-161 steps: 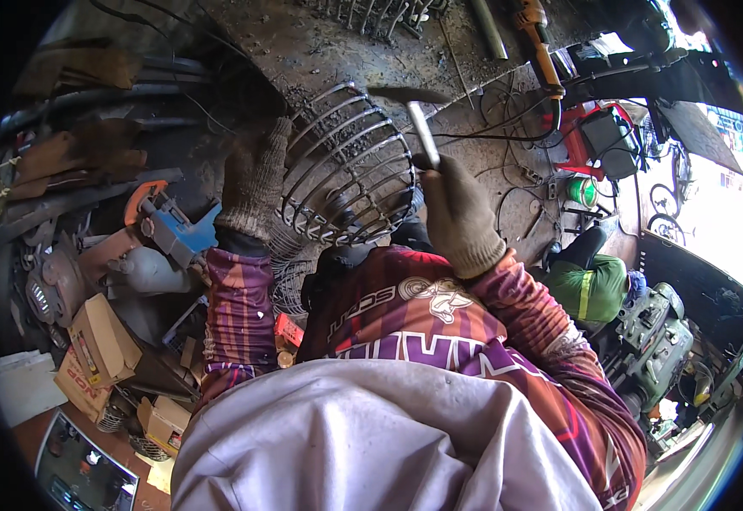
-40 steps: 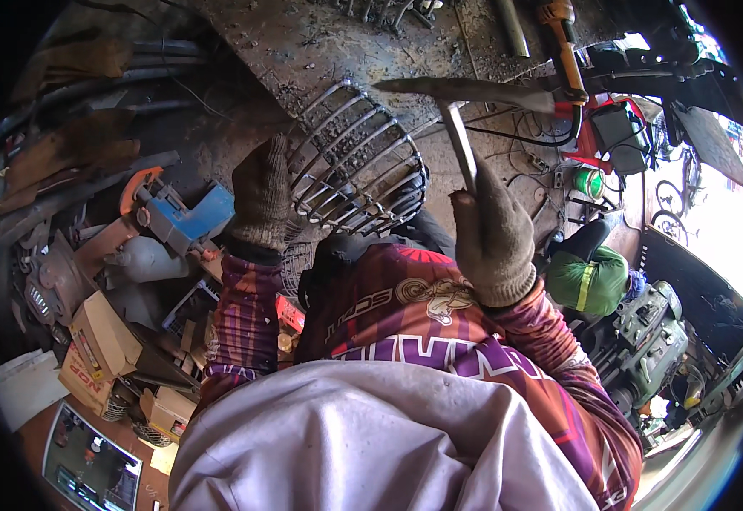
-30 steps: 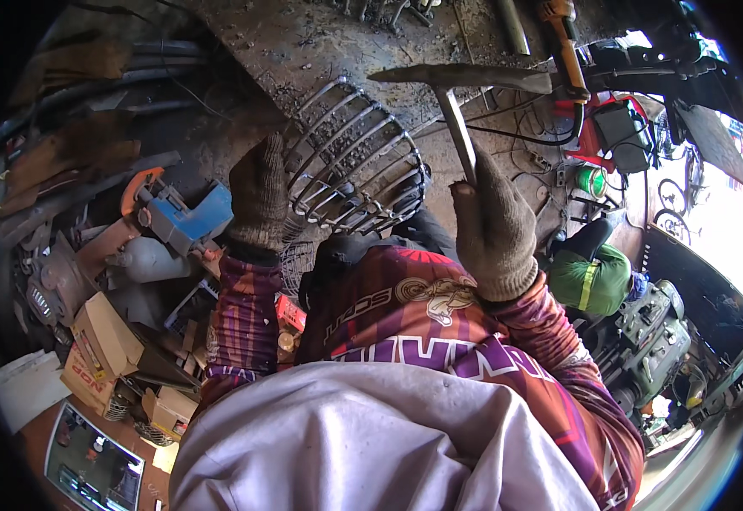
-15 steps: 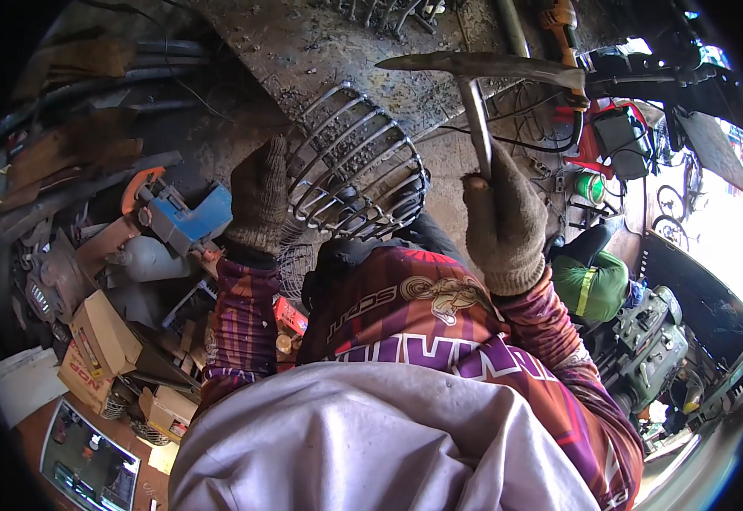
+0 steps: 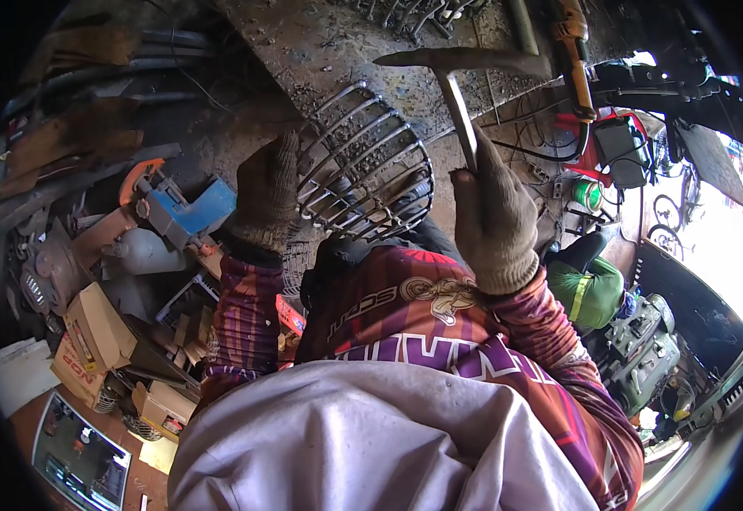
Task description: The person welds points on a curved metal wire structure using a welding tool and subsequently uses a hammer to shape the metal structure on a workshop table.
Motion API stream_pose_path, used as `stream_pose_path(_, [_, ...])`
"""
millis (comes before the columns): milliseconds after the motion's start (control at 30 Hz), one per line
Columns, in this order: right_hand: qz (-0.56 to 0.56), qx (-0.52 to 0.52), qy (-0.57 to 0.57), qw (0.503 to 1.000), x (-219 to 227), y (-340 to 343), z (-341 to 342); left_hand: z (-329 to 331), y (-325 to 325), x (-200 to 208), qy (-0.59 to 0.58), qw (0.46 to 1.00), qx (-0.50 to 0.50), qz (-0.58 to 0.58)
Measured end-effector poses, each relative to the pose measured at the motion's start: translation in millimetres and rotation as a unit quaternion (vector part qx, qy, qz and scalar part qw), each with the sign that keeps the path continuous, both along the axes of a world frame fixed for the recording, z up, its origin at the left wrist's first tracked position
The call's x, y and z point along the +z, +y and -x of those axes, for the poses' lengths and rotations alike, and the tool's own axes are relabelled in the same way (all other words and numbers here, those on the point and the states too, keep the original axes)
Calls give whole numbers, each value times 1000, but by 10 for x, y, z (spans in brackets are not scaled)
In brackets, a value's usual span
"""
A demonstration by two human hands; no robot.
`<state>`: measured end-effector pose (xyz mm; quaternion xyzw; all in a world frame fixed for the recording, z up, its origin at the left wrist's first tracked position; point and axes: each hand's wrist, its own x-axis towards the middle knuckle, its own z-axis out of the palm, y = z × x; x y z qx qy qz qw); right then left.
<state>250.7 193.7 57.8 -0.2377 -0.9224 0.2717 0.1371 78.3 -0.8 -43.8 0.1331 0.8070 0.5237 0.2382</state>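
Note:
A rounded basket-like frame of welded metal rods (image 5: 370, 163) leans at the near edge of the worktable (image 5: 299, 53). My left hand (image 5: 267, 192), in a dirty knit glove, is closed on its left side; the fingertips are partly hidden. In my gloved right hand (image 5: 499, 223) is a chipping hammer (image 5: 465, 60), gripped by its metal handle. The hammer's long head, pointed at its left end, is raised above the far side of the frame and apart from it.
More bent rods (image 5: 418, 15) lie at the table's far edge, near an orange power tool (image 5: 571, 38). A blue machine (image 5: 186, 209) and cardboard boxes (image 5: 103, 328) stand at left. A person in green (image 5: 589, 289) crouches at right, beside a grey machine (image 5: 644, 358).
My right hand and the hammer have shifted a little to the left. The rod frame has tilted slightly and moved a bit right, with my left hand still on it.

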Motion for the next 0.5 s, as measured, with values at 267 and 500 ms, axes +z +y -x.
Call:
stream_pose_path(267, [-14, -16, 35, 999, 10, 9, 27, 32, -4, -2, -50, 999, -11, -15])
stream_pose_path(500, [-3, 3, -2, 1000, -69, 1, -9, 61, -74, -95, 75, 995, -60, -19])
